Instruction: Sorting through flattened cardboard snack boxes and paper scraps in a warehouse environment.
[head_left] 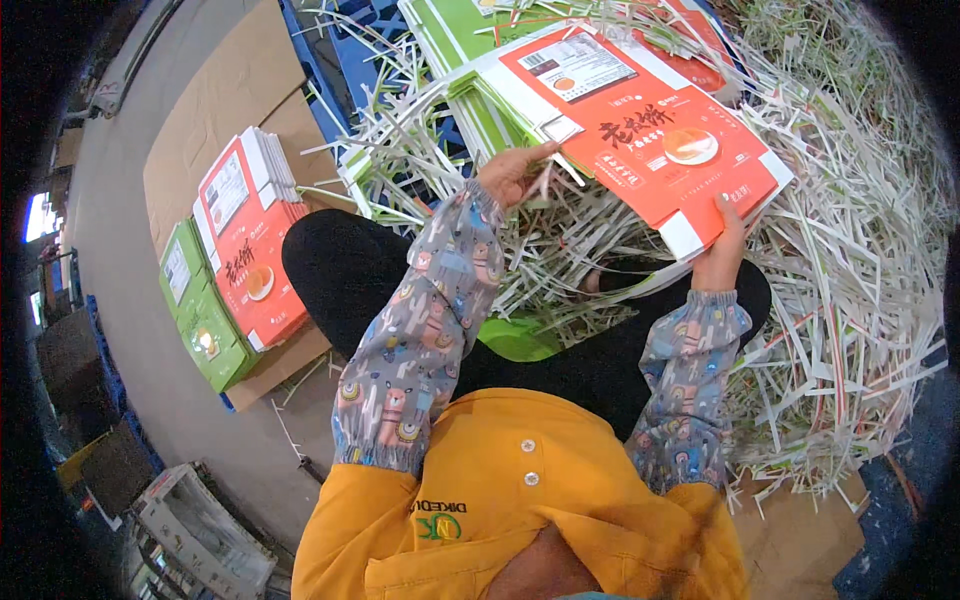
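Note:
A flat red printed carton (655,140) with white flaps is held slanting over my lap. My right hand (722,250) grips its near right corner, thumb on the printed face and the other fingers hidden beneath. At the left edge, beside a white flap, my left hand (512,176) is closed with its fingertips on the carton. A pale scrap of paper shows by those fingers. Under and behind the red carton lie flat green cartons (485,115), partly covered by it and by loose strips.
Shredded paper strips (830,280) heap on the right and around my crossed legs. At left, stacks of red cartons (245,260) and green cartons (200,310) rest on brown cardboard (195,140). A blue slatted pallet (365,60) shows at the back. A worn crate (205,530) stands lower left.

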